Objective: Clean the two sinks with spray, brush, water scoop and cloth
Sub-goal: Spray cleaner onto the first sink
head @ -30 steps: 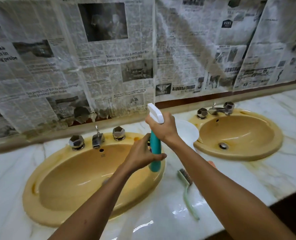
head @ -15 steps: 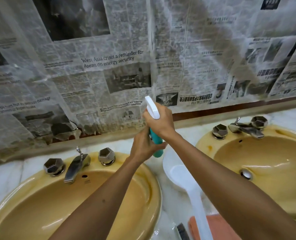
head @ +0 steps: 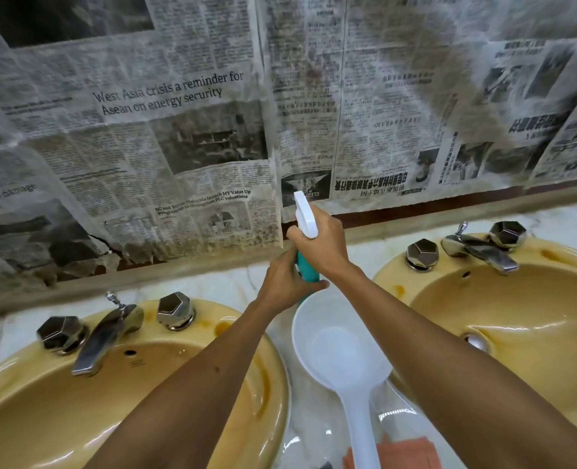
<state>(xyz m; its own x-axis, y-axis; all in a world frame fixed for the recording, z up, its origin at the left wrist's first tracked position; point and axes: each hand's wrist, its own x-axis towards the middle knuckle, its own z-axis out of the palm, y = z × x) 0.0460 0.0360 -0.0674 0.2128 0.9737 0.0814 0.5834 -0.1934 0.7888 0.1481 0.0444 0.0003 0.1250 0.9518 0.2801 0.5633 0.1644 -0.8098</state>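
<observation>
Both hands are holding the spray bottle up in the air over the back of the counter, in the gap between the two sinks. The right hand is gripping the bottle's neck just under the white trigger head, fingers curled round it, with the nozzle pointing away toward the newspaper-covered wall. The left hand is wrapping round the teal body lower down, its thumb lying across the bottom of the bottle.

Beneath the hands, a white water scoop is lying on the marble counter between the basins, its round bowl toward the wall and its long handle running to the front edge. An orange cloth is sitting at the front edge, touching the scoop's handle on its right side. A dark corner of something is just showing at the front edge left of the handle; too little is visible to tell what it is.

The left sink is sitting toward the counter's left end, its chrome tap and two faceted knobs along the back rim. The right sink is lying toward the right end with its own tap and a drain showing in the bowl.
</observation>
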